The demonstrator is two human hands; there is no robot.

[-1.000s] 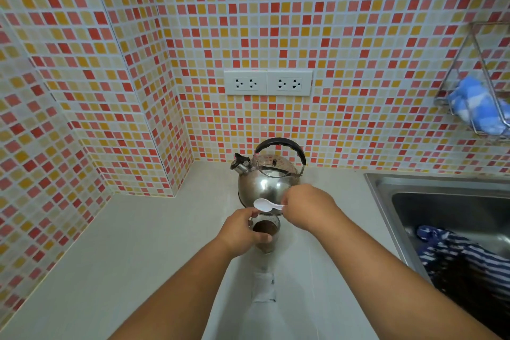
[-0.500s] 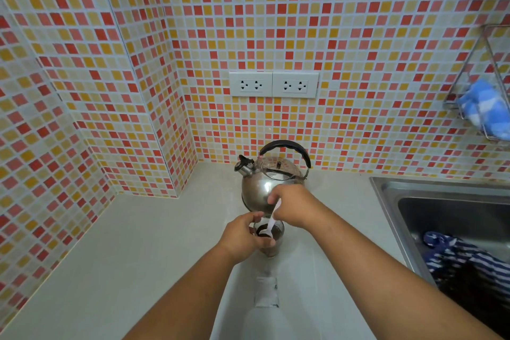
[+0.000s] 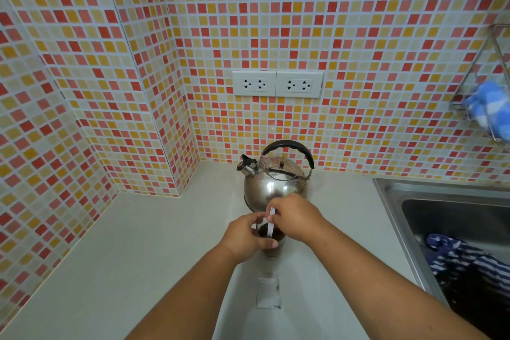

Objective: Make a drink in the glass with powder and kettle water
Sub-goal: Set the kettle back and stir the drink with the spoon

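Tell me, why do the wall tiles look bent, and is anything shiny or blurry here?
Head view: the wide-angle lens bows the tile wall toward the edges; the steel kettle mirrors tiles and carries bright highlights; the left hand, right hand and spoon over the glass look reasonably sharp; lighting is soft, shadows faint.

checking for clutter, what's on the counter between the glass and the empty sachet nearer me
Nothing: in the head view the strip of counter between the glass and the sachet is bare.
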